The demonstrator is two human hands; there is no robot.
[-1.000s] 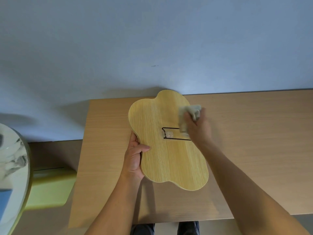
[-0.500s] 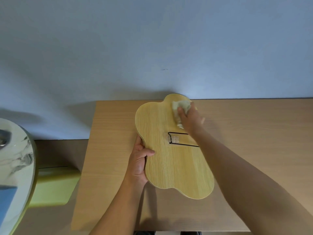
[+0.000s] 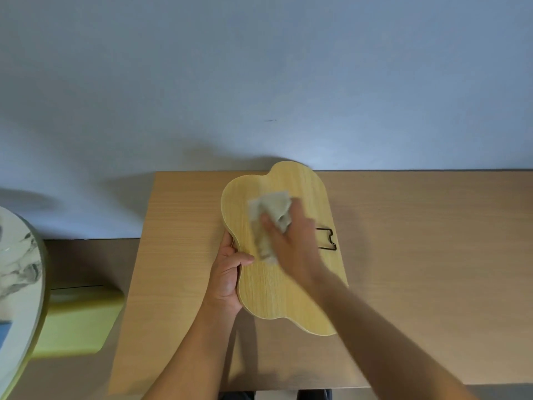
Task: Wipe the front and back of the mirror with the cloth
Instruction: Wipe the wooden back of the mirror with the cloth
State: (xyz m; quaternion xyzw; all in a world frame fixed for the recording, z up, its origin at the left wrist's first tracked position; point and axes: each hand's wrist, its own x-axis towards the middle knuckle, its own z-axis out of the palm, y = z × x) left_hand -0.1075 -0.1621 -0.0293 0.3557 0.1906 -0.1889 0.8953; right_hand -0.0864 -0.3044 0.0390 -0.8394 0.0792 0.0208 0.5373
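Note:
The mirror lies face down on the wooden table, its wavy light-wood back facing up. A black wire stand is fixed across the back, partly hidden by my right hand. My left hand grips the mirror's left edge, thumb on top. My right hand presses a crumpled beige cloth onto the upper middle of the back; it is motion-blurred.
A pale wall rises right behind the table's far edge. To the left stand a round marble-patterned table and a yellow-green seat, below the table's level. The table's left edge runs near my left hand.
My right hand has swept the cloth from the mirror's upper right lobe leftward and down to the upper middle. My left hand has kept its grip on the left edge.

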